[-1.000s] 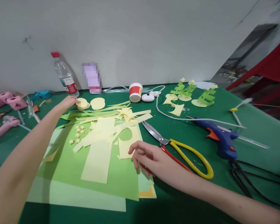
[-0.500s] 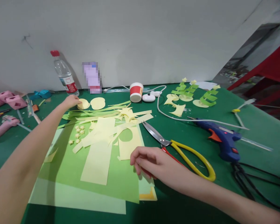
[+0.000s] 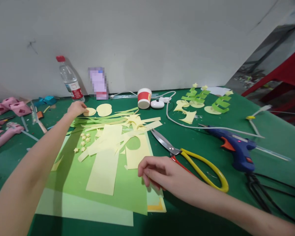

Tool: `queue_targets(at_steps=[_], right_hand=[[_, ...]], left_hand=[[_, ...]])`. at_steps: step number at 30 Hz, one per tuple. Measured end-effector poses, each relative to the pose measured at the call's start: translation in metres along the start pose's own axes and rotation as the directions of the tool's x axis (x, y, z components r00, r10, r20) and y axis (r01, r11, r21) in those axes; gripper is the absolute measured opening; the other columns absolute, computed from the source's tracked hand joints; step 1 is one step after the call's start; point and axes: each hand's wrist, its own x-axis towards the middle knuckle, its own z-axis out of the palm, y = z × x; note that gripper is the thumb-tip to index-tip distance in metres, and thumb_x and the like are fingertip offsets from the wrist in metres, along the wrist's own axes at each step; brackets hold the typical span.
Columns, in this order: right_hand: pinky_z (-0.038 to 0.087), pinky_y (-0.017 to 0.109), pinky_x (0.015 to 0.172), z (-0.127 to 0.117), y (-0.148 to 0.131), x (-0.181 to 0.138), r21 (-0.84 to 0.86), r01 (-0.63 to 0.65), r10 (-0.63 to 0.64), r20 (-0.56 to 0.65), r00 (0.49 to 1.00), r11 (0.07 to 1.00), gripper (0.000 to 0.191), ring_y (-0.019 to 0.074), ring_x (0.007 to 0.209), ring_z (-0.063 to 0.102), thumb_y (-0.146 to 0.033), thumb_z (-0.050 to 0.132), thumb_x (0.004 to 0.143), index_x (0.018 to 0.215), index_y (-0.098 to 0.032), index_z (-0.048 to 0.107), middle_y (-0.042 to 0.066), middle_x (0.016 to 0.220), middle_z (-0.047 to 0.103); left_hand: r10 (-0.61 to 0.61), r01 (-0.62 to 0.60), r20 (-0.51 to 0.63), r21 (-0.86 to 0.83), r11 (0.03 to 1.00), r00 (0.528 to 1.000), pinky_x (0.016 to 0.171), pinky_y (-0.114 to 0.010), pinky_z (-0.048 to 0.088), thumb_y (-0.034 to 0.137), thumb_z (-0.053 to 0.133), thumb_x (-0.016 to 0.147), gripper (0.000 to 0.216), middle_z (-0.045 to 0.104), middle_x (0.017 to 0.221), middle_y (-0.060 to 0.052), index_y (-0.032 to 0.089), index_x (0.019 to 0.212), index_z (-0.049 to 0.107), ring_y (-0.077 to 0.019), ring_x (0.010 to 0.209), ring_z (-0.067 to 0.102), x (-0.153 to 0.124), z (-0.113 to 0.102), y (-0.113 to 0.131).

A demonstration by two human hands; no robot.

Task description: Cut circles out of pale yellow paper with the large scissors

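Observation:
My left hand [image 3: 76, 109] reaches to the back left, its fingers drawn together at the left edge of a pale yellow paper circle [image 3: 90, 112]. The fingertips are partly hidden. Just right of it lie overlapping yellow paper circles [image 3: 104, 110]. My right hand [image 3: 156, 170] hovers or rests over the right edge of the paper pile, fingers loosely curled and a little apart, nothing seen in them. Beside it are scissors [image 3: 172, 150] with yellow and red handles. Green paper sheets [image 3: 71, 177] carry yellow scraps [image 3: 104, 170] and several small folded stars [image 3: 83, 143].
A water bottle [image 3: 72, 83], a phone [image 3: 98, 83] and a paper cup [image 3: 144, 98] stand along the wall. Green spiral pieces with stars [image 3: 220, 104] are at back right. A blue glue gun [image 3: 238, 147], white cable [image 3: 182, 123] and pink paper shapes [image 3: 19, 108] lie around.
The whole view has shifted slightly right and down. My left hand stays at the paper circle, and my right hand keeps almost the same place and shape.

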Motion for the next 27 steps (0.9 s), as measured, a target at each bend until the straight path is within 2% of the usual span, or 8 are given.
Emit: queue_targets(at_steps=[9, 14, 18, 21, 24, 27], right_hand=[[0.034, 0.023, 0.051, -0.002, -0.001, 0.000, 0.002, 0.007, -0.007, 0.004, 1.000, 1.000, 0.014, 0.0087, 0.052, 0.041, -0.015, 0.040, 0.082, 0.076, -0.016, 0.052, -0.001, 0.065, 0.052], [0.033, 0.022, 0.048, -0.002, -0.005, -0.001, -0.022, 0.006, -0.006, -0.008, 1.000, 1.000, 0.014, 0.0081, 0.050, 0.040, -0.014, 0.039, 0.082, 0.075, -0.016, 0.052, -0.001, 0.063, 0.052], [0.034, 0.022, 0.048, -0.010, -0.007, -0.004, -0.094, 0.055, -0.061, -0.064, 0.996, 0.994, 0.015, 0.0090, 0.051, 0.042, -0.019, 0.040, 0.082, 0.076, -0.018, 0.053, -0.001, 0.065, 0.054], [0.034, 0.024, 0.048, -0.022, -0.009, -0.004, -0.209, 0.091, -0.125, -0.153, 0.980, 0.974, 0.016, 0.0107, 0.051, 0.043, -0.022, 0.039, 0.082, 0.076, -0.020, 0.054, -0.001, 0.064, 0.054], [0.036, 0.028, 0.051, -0.033, -0.009, -0.001, -0.355, 0.090, -0.188, -0.252, 0.949, 0.930, 0.018, 0.0137, 0.054, 0.046, -0.025, 0.037, 0.082, 0.076, -0.020, 0.054, 0.001, 0.065, 0.054], [0.042, 0.038, 0.063, -0.036, -0.002, 0.005, -0.533, 0.056, -0.257, -0.311, 0.915, 0.844, 0.016, 0.0227, 0.071, 0.053, -0.028, 0.045, 0.080, 0.083, -0.018, 0.057, 0.008, 0.080, 0.059]], left_hand=[[-0.045, 0.040, -0.068, -0.075, 0.996, 0.997, 0.080, -0.040, 0.050, 0.030, 0.053, 0.086, 0.031, 0.055, 0.113, -0.008, 0.015, 0.113, 0.052, -0.0210, 0.097, 0.056, -0.004, -0.002, -0.002], [-0.043, 0.019, -0.104, -0.226, 0.974, 0.994, 0.080, -0.040, 0.050, 0.031, 0.052, 0.086, 0.030, 0.055, 0.112, -0.007, 0.014, 0.111, 0.053, -0.0221, 0.097, 0.056, -0.007, -0.005, -0.001], [-0.022, -0.028, -0.119, -0.400, 0.916, 0.993, 0.080, -0.040, 0.050, 0.030, 0.052, 0.086, 0.031, 0.055, 0.113, -0.008, 0.014, 0.112, 0.052, -0.0211, 0.096, 0.057, -0.017, -0.013, 0.010], [0.031, -0.099, -0.135, -0.535, 0.839, 0.990, 0.079, -0.039, 0.050, 0.029, 0.051, 0.087, 0.030, 0.056, 0.111, -0.009, 0.014, 0.113, 0.051, -0.0196, 0.094, 0.058, -0.039, -0.025, 0.025], [0.118, -0.170, -0.124, -0.628, 0.759, 0.985, 0.078, -0.031, 0.050, 0.025, 0.056, 0.083, 0.024, 0.064, 0.095, -0.004, 0.013, 0.104, 0.056, -0.0151, 0.084, 0.061, -0.078, -0.035, 0.041], [0.261, -0.200, -0.008, -0.666, 0.718, 0.965, 0.073, -0.029, 0.050, 0.029, 0.068, 0.072, 0.026, 0.068, 0.079, -0.002, 0.016, 0.094, 0.062, -0.0140, 0.072, 0.062, -0.133, -0.033, 0.054]])
